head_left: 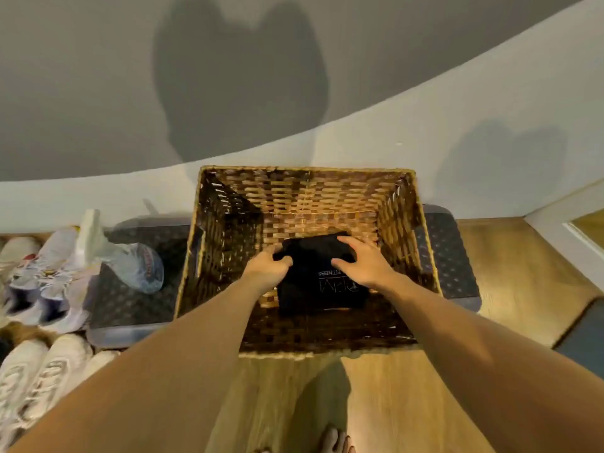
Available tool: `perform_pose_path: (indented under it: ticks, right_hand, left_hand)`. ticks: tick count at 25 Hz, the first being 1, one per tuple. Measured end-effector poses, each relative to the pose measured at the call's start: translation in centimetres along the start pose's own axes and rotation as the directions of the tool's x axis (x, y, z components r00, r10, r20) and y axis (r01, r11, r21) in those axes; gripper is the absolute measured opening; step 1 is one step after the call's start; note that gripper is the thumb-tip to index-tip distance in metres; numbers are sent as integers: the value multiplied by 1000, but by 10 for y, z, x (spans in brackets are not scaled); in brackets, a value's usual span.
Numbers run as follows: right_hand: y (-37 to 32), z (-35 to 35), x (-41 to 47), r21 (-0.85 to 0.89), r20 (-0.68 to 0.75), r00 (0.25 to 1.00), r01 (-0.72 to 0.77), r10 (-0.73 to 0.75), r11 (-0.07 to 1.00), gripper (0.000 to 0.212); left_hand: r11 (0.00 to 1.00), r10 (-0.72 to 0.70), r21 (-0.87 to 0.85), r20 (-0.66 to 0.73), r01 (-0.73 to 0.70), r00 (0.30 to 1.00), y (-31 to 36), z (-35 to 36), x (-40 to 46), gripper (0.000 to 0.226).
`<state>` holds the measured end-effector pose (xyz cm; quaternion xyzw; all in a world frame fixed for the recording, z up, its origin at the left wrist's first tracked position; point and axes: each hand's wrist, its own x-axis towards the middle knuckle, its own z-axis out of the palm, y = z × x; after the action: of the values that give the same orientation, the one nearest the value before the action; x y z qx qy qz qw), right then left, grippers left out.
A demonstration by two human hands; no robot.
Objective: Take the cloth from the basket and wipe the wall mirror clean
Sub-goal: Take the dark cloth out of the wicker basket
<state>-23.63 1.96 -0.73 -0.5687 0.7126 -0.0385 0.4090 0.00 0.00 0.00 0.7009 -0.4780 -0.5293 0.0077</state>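
A folded black cloth (313,276) with white lettering lies on the bottom of a woven wicker basket (307,194) that stands on the floor against the wall. Both my arms reach down into the basket. My left hand (266,268) grips the cloth's far left corner with curled fingers. My right hand (361,261) lies over the cloth's right side, its fingers bent round the far edge and its thumb on top. The wall mirror is not plainly in view; only a white frame edge (568,230) shows at the right.
The basket sits on a dark patterned mat (130,302) on a wooden floor (510,266). Several white sneakers (42,276) and a crumpled plastic bag (130,259) lie to the left. A grey and white wall (98,93) rises behind. My bare foot (333,441) is at the bottom.
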Motion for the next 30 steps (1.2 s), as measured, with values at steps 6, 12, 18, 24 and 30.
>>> perform_pose_path:
  ticks: [6, 12, 18, 24, 30]
  right_hand:
    - [26, 35, 25, -13, 75, 995, -70, 70, 997, 83]
    - [24, 57, 22, 94, -31, 999, -14, 17, 995, 73]
    - [12, 46, 15, 174, -33, 998, -49, 56, 983, 64]
    - [-48, -27, -39, 90, -84, 996, 24, -16, 996, 62]
    - [-187, -184, -155, 73, -251, 963, 119, -97, 990, 63]
  left_hand:
    - [988, -12, 152, -30, 17, 999, -10, 43, 36, 94]
    - [995, 6, 98, -165, 10, 986, -10, 65, 41, 95]
    - [1000, 20, 1, -217, -20, 976, -1, 62, 29, 65]
    - [992, 122, -7, -298, -130, 947, 51, 12, -47, 50]
    - [946, 297, -14, -362, -324, 883, 170, -107, -200, 54]
